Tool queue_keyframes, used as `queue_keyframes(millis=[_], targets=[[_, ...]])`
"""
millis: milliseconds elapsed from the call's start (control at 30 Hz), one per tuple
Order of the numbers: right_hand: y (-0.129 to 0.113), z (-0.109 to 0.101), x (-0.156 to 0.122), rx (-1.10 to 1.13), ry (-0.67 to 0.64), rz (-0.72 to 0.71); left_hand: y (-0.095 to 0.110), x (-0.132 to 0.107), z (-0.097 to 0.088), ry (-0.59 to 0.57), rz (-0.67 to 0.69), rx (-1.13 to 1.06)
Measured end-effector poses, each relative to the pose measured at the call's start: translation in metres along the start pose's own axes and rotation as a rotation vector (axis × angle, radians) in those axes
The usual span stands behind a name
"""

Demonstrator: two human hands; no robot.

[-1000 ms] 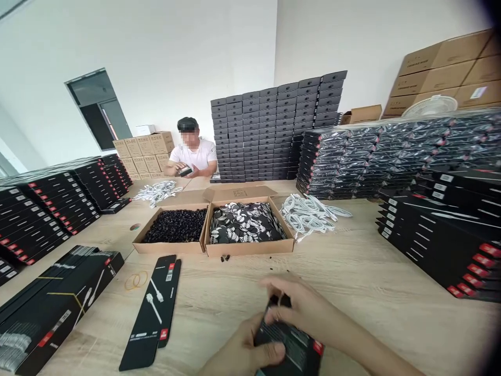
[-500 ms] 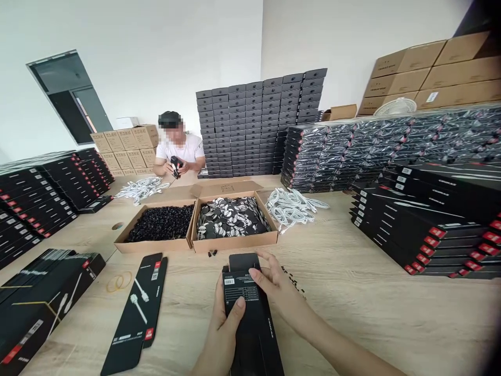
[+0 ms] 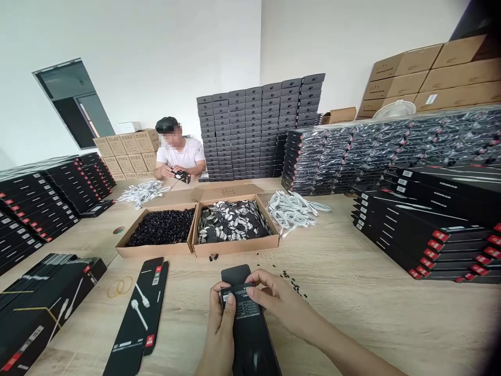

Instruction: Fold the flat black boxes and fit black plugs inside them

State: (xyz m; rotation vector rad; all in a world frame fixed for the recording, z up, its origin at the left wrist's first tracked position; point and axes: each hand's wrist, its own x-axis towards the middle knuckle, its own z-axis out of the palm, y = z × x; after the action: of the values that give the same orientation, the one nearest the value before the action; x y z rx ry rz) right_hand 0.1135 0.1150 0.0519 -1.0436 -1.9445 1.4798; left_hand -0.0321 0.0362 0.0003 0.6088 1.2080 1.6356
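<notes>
Both my hands grip a long black cable box (image 3: pixel 250 339) that stands on end on the wooden table, with a barcode label and small print facing me. My left hand (image 3: pixel 219 329) holds its left side, thumb on the label. My right hand (image 3: pixel 279 300) presses its fingers across the upper front, near a rounded black flap (image 3: pixel 236 274). Scattered small black pieces (image 3: pixel 291 284) lie just beyond my right fingers. To the left lies a flat black printed box blank (image 3: pixel 136 318) showing a white cable picture.
Cardboard trays of black small parts (image 3: pixel 156 245) and black-and-white printed pieces (image 3: pixel 235 245) stand ahead, flanked by white cable bundles (image 3: pixel 291 209). Black box stacks (image 3: pixel 422 235) rise on both sides. A seated person (image 3: pixel 178 156) across the table handles a small black box (image 3: pixel 182 176).
My hands have slid down the box and closed around its upper part, and the top flap now sits lower. The view has shifted slightly. The seated person's box has turned flatter.
</notes>
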Motion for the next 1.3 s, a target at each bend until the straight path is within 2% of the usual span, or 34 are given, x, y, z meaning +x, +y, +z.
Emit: queue_keyframes(millis=[100,267,433,700,800,900,1033,1133,1300], targets=[[-0.003,-0.01,-0.001,-0.026,-0.055,0.042,-0.006,0.0,0.001,-0.018,0.002,0.039],[-0.008,-0.014,-0.003,0.266,0.015,0.219,-0.011,-0.002,0.006,-0.053,-0.05,0.159],[0.002,-0.008,0.0,0.431,-0.123,0.287,-0.014,-0.001,0.006,-0.095,-0.035,0.187],[-0.009,-0.007,0.0,0.323,-0.088,0.318,-0.024,0.003,0.005,-0.169,0.044,0.265],[-0.01,-0.011,0.001,0.373,-0.147,0.337,-0.024,0.001,0.008,-0.188,0.077,0.215],[-0.009,-0.017,0.0,0.473,-0.211,0.348,-0.023,-0.002,0.008,-0.234,0.032,0.181],[-0.009,-0.022,0.0,0.52,-0.219,0.378,-0.022,-0.004,0.006,-0.258,-0.003,0.128],[-0.007,-0.02,0.001,0.489,-0.219,0.366,-0.019,-0.004,0.006,-0.253,-0.022,0.095],[-0.002,-0.015,0.003,0.378,-0.14,0.362,-0.015,-0.003,0.006,-0.261,-0.013,0.114]])
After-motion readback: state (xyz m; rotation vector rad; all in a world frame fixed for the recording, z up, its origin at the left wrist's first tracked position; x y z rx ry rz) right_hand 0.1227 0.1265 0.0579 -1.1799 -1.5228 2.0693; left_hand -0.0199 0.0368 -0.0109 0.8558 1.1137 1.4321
